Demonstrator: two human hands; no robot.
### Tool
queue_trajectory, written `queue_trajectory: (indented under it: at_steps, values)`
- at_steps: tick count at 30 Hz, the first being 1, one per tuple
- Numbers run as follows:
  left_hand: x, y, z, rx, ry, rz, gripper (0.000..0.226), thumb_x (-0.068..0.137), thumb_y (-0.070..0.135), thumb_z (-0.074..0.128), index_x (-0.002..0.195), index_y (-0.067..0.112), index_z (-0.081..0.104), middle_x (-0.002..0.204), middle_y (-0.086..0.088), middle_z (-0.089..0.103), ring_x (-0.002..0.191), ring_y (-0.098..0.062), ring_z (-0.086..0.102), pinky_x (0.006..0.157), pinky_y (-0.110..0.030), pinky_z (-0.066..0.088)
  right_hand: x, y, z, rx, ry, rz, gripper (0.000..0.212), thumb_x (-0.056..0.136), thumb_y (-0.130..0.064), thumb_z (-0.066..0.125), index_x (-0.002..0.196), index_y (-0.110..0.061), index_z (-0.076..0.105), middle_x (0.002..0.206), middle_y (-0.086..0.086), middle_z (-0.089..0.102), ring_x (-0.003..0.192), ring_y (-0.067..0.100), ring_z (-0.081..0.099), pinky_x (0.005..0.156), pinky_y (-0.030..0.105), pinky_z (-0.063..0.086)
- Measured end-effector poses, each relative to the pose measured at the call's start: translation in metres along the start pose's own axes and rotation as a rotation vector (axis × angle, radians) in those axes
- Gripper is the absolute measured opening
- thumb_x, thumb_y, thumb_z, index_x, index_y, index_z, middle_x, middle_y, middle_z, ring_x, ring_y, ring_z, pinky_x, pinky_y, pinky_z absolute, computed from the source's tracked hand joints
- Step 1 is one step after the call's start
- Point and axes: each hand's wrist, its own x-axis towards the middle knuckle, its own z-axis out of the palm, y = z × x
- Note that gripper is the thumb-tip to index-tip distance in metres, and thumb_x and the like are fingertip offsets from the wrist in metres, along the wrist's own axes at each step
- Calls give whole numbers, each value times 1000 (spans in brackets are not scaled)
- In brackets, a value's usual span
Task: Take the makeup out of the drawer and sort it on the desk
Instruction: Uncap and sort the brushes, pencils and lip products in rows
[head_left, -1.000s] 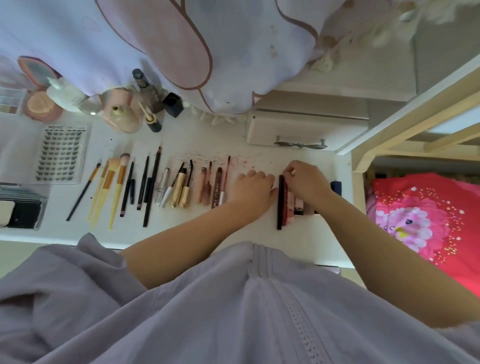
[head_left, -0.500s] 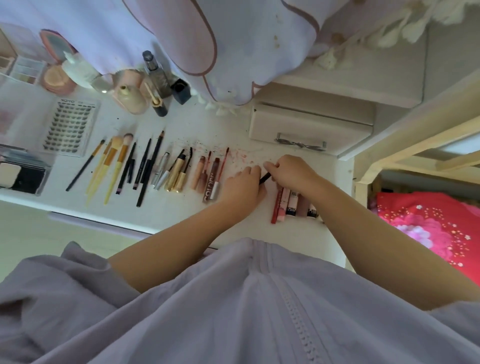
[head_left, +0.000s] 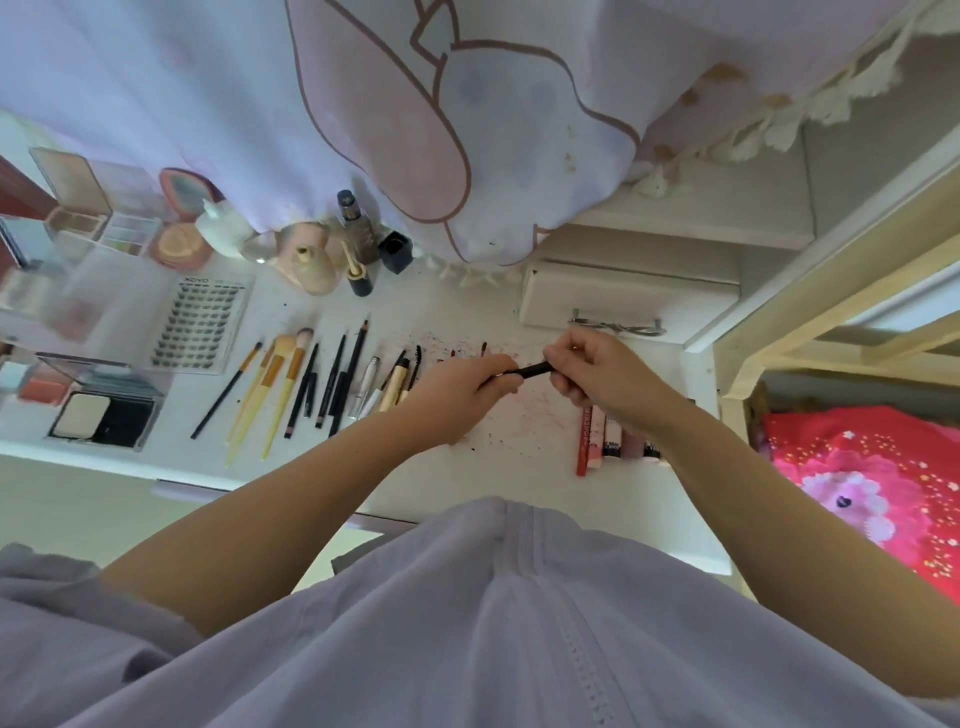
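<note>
Both hands hold one thin black makeup stick (head_left: 532, 370) level above the white desk (head_left: 519, 431). My left hand (head_left: 467, 387) grips its left end and my right hand (head_left: 597, 371) pinches its right end. Under my right wrist lies a short row of lip products, led by a red lip pencil (head_left: 584, 441). To the left, brushes (head_left: 275, 379), black pencils (head_left: 337, 379) and gold-capped tubes (head_left: 392, 387) lie in a row; my left hand hides part of it. The small white drawer (head_left: 628, 296) with a metal handle stands shut at the back.
A lash tray (head_left: 200, 325), clear palettes (head_left: 104, 410), compacts and bottles (head_left: 311, 265) crowd the desk's left and back. A lilac curtain (head_left: 415, 104) hangs over the rear edge. A wooden frame (head_left: 831, 270) and a red cloth (head_left: 872, 467) lie to the right. Red smudges mark the desk's middle.
The black stick left the lip-product row: my right hand lifted it, my left hand took its other end, and both now hold it above the desk.
</note>
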Motion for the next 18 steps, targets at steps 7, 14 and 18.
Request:
queue_trajectory:
  at_steps: [7, 14, 18]
  values:
    - [-6, -3, -18, -128, -143, 59, 22, 97, 33, 42, 82, 32, 58, 57, 10, 42, 45, -2, 36, 47, -16, 31, -12, -2, 5, -88, 5, -86, 20, 98, -25, 48, 82, -14, 54, 52, -7, 57, 46, 10, 38, 46, 18, 33]
    - [-13, -18, -42, 257, -182, 127, 21, 98, 41, 35, 84, 35, 49, 62, 11, 53, 55, -4, 50, 53, -24, 35, -18, -2, -12, -366, -153, -19, 33, 98, -35, 43, 80, -23, 68, 46, -11, 45, 43, 7, 33, 48, 15, 33]
    - [-25, -48, -62, 211, -96, -38, 20, 99, 36, 34, 85, 30, 46, 64, 7, 53, 54, -12, 49, 52, -26, 37, -21, 8, -45, -208, -29, 65, 35, 101, -30, 39, 84, -13, 65, 50, -5, 43, 46, 12, 32, 51, 23, 30]
